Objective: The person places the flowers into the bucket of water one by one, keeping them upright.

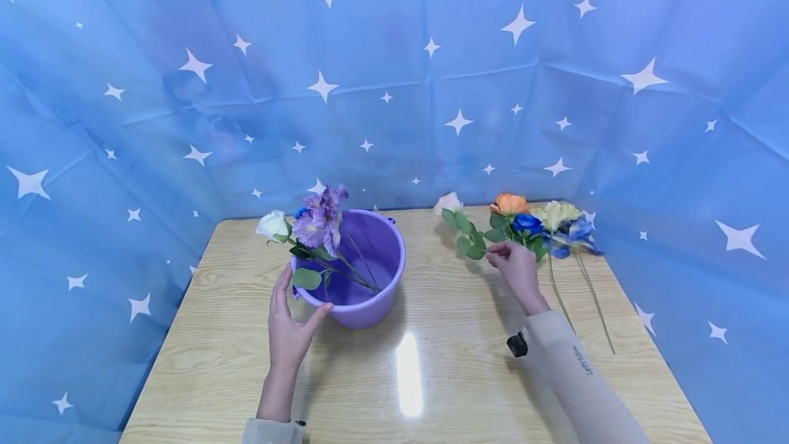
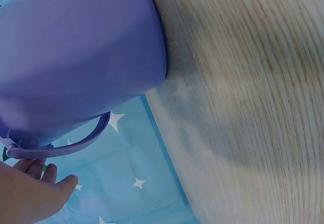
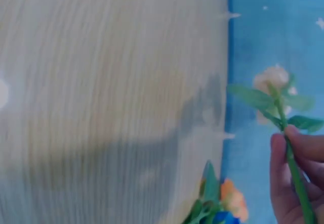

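Observation:
A purple bucket (image 1: 366, 314) stands upright on the table, a white rose (image 1: 272, 225) and purple flowers (image 1: 322, 220) leaning in it. My left hand (image 1: 291, 334) is at its near left side, fingers spread and fairly straight along the outside, thumb at the rim. In the left wrist view the fingers lie by the bucket's handle (image 2: 76, 145). My right hand (image 1: 518, 271) pinches the green stem of a pale pink rose (image 3: 273, 82) between thumb and fingers. In the head view that rose's bloom points to the back left; part of its stem is hidden by the hand.
Beside the right hand lie an orange rose (image 1: 510, 203), a blue rose (image 1: 527, 224), a cream flower (image 1: 557, 214) and a blue flower (image 1: 579, 233) with long stems. A blue star-patterned cloth (image 1: 394, 122) hangs around the wooden table (image 1: 203, 334).

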Tool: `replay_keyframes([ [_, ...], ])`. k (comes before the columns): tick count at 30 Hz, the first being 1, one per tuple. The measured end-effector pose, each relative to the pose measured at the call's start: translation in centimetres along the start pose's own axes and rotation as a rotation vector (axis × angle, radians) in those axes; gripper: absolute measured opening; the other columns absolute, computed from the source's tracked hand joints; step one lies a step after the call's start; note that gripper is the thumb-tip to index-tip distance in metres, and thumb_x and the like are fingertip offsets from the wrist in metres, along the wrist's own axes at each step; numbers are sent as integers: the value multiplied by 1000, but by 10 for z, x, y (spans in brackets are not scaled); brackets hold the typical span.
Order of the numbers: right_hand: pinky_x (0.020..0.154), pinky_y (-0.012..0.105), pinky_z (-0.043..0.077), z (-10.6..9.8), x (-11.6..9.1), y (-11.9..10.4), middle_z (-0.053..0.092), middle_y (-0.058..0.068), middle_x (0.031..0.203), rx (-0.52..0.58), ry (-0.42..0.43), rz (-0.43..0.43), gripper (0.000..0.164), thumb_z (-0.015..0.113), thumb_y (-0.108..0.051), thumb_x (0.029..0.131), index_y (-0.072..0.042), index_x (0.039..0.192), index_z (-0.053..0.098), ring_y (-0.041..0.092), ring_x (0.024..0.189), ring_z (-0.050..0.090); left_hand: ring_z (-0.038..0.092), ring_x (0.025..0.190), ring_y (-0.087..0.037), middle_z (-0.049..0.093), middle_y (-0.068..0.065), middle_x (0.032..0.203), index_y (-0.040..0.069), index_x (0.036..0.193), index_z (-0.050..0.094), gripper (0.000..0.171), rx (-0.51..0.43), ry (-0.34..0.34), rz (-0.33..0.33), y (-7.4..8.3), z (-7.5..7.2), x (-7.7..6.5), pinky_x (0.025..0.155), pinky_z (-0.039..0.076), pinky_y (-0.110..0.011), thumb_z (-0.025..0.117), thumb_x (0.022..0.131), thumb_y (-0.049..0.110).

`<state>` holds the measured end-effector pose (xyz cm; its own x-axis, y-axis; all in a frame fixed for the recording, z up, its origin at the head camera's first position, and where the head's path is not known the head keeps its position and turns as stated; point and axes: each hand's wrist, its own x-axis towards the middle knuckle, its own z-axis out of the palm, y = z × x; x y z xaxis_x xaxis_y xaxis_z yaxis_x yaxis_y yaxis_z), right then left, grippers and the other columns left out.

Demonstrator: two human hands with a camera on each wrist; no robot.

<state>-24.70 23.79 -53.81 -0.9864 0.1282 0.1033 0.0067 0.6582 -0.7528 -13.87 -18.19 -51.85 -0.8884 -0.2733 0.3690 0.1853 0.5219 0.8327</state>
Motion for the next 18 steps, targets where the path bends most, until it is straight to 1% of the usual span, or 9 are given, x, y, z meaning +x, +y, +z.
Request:
replay_keyframes([
  [3,61,27,60,2,1,-7,74,20,98,88,-29,26,23,66,-15,96,1,111,70,24,79,73,34,147,-35,38,-8,160,15,155,35,101,4,2,2,-1,0,0,119,32,-61,89,71,24],
  [5,61,26,60,3,2,-13,74,20,98,116,-38,33,25,66,-18,96,1,113,70,22,79,73,34,147,-35,38,-8,160,15,155,35,101,4,2,1,-1,0,0,119,32,-61,89,71,23],
  [8,61,21,58,5,4,-25,74,19,99,155,-40,23,27,65,-21,97,-1,114,70,23,82,74,34,147,-35,38,-7,160,16,155,34,101,2,-1,-4,-1,0,0,119,32,-61,89,71,24],
  [12,63,19,57,7,6,-50,75,19,100,224,-40,-12,27,65,-22,98,-2,113,71,26,86,73,33,148,-35,37,-7,160,15,155,34,101,-3,-5,-12,1,0,0,119,31,-61,89,71,24],
  [14,65,20,58,8,8,-66,75,19,100,259,-37,-29,25,65,-22,97,-2,111,72,21,83,73,33,148,-35,37,-7,160,15,155,35,101,-4,-6,-15,1,0,0,119,31,-61,89,71,24],
  [15,67,24,60,9,8,-73,75,19,99,271,-27,-46,24,66,-22,97,-2,110,72,16,80,72,33,148,-35,37,-7,160,15,155,35,101,-4,-6,-15,1,0,0,119,31,-61,89,71,24],
  [18,69,23,59,11,10,-96,75,19,97,317,4,-90,24,67,-23,96,-3,108,73,3,75,67,33,147,-35,37,-8,160,15,155,35,101,-5,-6,-15,0,0,0,119,31,-61,89,70,24],
])
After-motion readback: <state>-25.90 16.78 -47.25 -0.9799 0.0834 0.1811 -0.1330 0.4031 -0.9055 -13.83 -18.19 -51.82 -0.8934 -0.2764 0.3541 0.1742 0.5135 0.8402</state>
